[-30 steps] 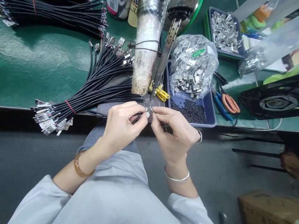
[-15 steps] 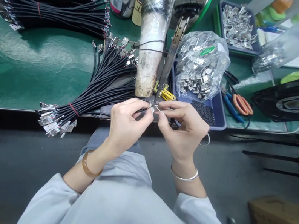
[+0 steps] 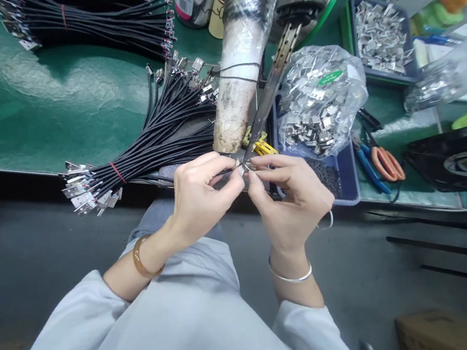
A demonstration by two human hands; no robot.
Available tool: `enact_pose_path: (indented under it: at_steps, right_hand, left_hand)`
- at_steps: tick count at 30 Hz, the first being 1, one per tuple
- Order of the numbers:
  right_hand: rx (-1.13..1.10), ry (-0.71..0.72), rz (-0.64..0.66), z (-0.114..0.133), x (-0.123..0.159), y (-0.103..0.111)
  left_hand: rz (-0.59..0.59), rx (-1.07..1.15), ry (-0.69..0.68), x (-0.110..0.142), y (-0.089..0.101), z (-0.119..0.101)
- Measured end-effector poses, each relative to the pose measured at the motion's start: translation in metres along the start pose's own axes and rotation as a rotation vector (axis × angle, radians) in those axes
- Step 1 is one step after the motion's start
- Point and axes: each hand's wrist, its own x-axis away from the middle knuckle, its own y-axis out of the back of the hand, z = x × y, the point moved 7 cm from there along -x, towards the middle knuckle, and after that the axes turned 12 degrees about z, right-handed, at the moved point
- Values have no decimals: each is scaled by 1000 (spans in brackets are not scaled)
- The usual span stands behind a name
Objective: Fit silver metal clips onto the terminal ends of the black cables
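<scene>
My left hand [image 3: 205, 194] pinches the end of a black cable just below the tip of a white, stained tube [image 3: 228, 104]. Thumb and index finger of my right hand [image 3: 293, 195] close on a small metal connector piece [image 3: 246, 166] at that cable end. The fingertips of both hands almost meet, and they partly cover the piece. Left of them lies a bundle of black cables [image 3: 152, 144] with metal connectors at both ends, tied with a red band [image 3: 117, 172]. A metal bar [image 3: 269, 94] with a yellow part [image 3: 263, 147] stands right behind the fingers.
A blue tray [image 3: 348, 179] at the right holds a clear bag of metal shells [image 3: 320, 106] and small black pieces [image 3: 323, 175]. Beyond it are pliers [image 3: 377, 166] and another bin of metal shells [image 3: 383, 36]. More tied cables [image 3: 100, 21] lie at the back left.
Both hands stay together at the cable end, with only slight finger movement. The whole view has shifted a little, so the bench items at the right appear farther right.
</scene>
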Motion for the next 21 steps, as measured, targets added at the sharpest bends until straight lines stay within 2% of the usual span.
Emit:
enact_pose_path:
  at_steps: [8, 16, 18, 21]
  right_hand:
    - [5, 35, 73, 2, 4, -1]
    - [91, 125, 22, 7, 11, -2]
    - [24, 81, -2, 3, 11, -2]
    - [-220, -146, 64, -15, 9, -6]
  left_hand:
    - [58, 39, 77, 2, -4, 7]
    - [105, 89, 118, 3, -5, 8]
    - [144, 175, 152, 4, -7, 11]
    - [244, 326, 230, 6, -10, 16]
